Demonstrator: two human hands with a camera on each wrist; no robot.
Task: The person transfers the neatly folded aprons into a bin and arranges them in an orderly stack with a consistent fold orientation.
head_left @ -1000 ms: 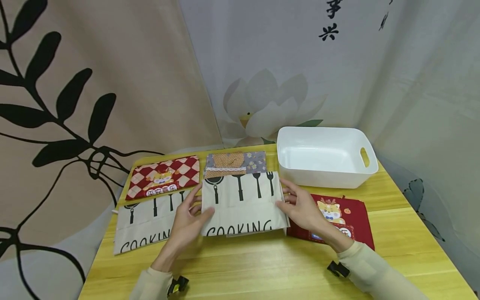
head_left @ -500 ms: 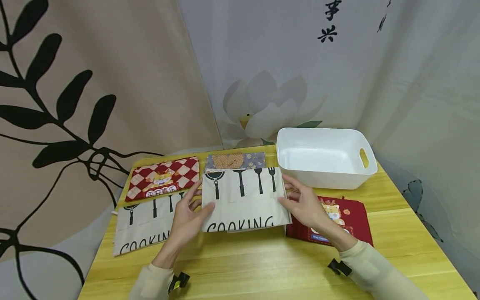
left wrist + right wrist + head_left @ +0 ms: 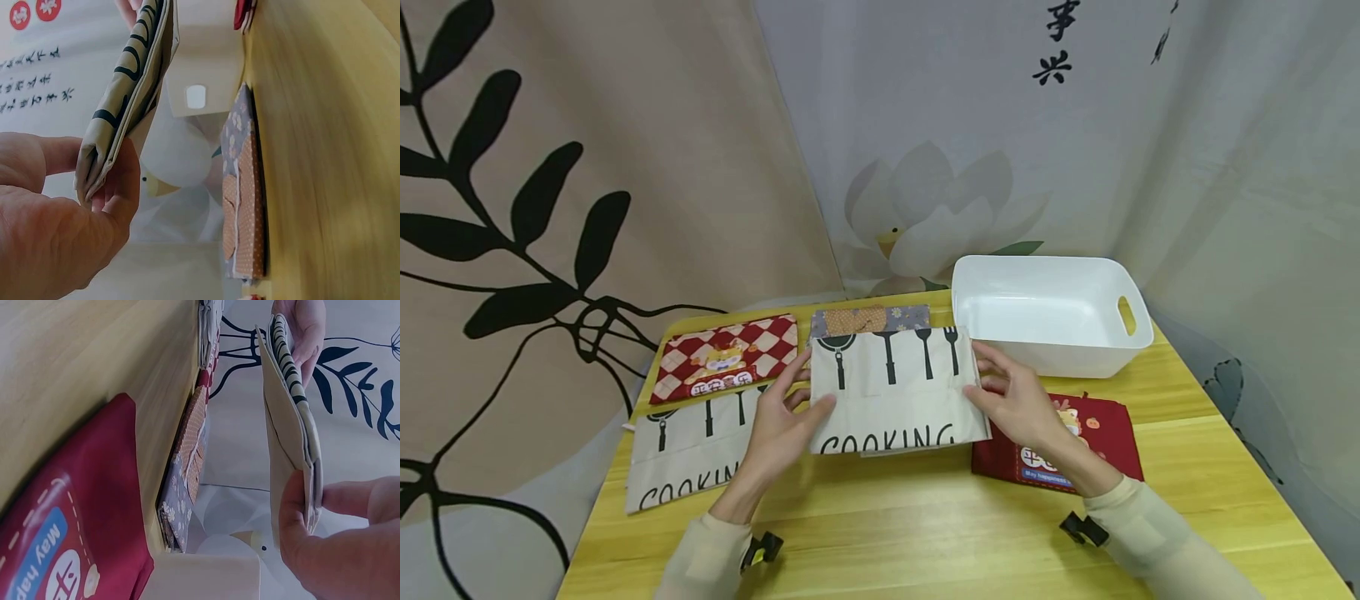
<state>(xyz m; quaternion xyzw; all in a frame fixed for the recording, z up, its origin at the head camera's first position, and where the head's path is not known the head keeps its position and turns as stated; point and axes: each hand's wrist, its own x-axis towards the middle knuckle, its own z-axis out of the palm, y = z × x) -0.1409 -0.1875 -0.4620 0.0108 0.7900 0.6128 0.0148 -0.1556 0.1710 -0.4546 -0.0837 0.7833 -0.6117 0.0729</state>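
Hands: left hand point(image 3: 782, 425) and right hand point(image 3: 1018, 404) pinching opposite short ends.
Cloth: folded cream "COOKING" cloth point(image 3: 898, 392), lifted above surface point(image 3: 925, 525) middle, long axis left-right.
Basket: white plastic basket point(image 3: 1051, 312), rear right, nearer right hand.

The folded apron point(image 3: 897, 392) sits mid-table point(image 3: 925, 533), lifted clear of it (both wrist views show this), left hand point(image 3: 784, 425) at its left edge, right hand point(image 3: 1018, 404) at its right. A tub point(image 3: 1051, 312) lies far right, a second apron point(image 3: 688, 446) near left.
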